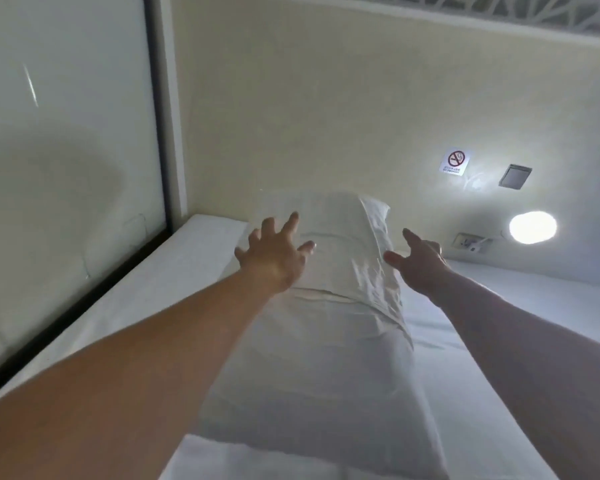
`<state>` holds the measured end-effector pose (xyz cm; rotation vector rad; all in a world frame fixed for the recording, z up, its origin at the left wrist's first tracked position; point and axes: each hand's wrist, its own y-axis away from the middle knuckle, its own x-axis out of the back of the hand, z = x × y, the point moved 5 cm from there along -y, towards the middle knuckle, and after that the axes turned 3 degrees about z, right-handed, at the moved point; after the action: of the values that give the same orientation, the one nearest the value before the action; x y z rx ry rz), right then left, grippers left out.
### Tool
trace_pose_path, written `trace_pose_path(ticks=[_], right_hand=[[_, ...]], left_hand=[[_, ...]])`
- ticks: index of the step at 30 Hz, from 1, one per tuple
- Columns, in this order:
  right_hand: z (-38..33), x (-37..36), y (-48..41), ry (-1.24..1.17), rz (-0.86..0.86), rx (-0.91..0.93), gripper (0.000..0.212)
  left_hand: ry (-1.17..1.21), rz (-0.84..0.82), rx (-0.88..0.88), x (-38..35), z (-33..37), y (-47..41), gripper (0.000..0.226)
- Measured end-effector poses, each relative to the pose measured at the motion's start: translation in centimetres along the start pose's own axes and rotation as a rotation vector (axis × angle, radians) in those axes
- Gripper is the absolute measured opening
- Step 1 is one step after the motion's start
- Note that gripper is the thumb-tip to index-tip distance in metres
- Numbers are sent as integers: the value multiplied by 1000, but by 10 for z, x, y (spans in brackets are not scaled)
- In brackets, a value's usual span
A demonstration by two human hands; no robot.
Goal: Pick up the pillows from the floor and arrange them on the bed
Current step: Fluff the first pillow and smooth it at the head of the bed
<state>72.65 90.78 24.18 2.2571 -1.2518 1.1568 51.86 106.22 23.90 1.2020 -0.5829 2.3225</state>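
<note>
Lengthwise pillow, far end toward wall

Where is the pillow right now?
In the head view the pillow lies lengthwise on the bed, its far end against the wall, between the open left hand and right hand.

I count two bare hands of mine, the left hand and the right hand, each with fingers spread. One white, creased fabric pillow lies on one white-sheeted bed. On the cream wall I count one no-smoking sign, one grey square switch plate, one white socket panel and one round glowing lamp.
</note>
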Motion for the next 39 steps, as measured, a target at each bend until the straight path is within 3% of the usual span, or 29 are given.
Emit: trace_pose_path(ticks=[5,12,17,22,27,34,39], right_hand=[[38,-54,8,92,-249,-74,67],[160,-25,53,224,-312,-297,70],[186,-37,97,268,-348,-254,72],[154,-85,110,215,-346,-116,70],[78,-122,86,146,-393,-77,70],[-27,-142,-27,202,-442,-30,67],[-48,-190,-129,280,-387,-9,60]], left_hand=[[-79,-267,94,-53,-47,12,67],[-83,-459,-30,-140,-6,54,69],[-35,-558,-96,-177,21,113,68],[-20,-474,-72,-159,-11,118,72],[-28,-411,22,-103,-79,73,73],[-56,-414,69,-52,-98,-58,69],[-30,-419,94,-81,-115,-129,67]])
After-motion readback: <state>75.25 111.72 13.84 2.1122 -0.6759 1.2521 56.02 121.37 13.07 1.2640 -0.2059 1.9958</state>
